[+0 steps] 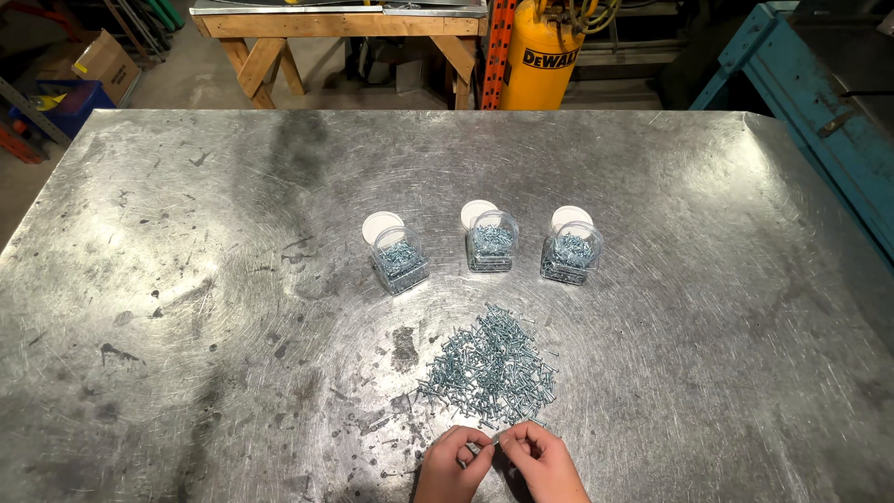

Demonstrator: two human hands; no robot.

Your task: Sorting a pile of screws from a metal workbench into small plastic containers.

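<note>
Both hands work at the near edge of the worktop (186,279), just below the screw pile (492,365). The left hand (453,463) and right hand (538,456) meet fingertip to fingertip, fingers pinching one small screw (492,440) between them. To handle it well, I would keep the pinch light and hold the screw by its shank, so its length and head can be judged. Three open clear jars (491,240) stand in a row toward the middle of the worktop, each partly filled with screws. Three white lids (380,226) lie just behind them, one per jar. The pile's screws are too many to count.
</note>
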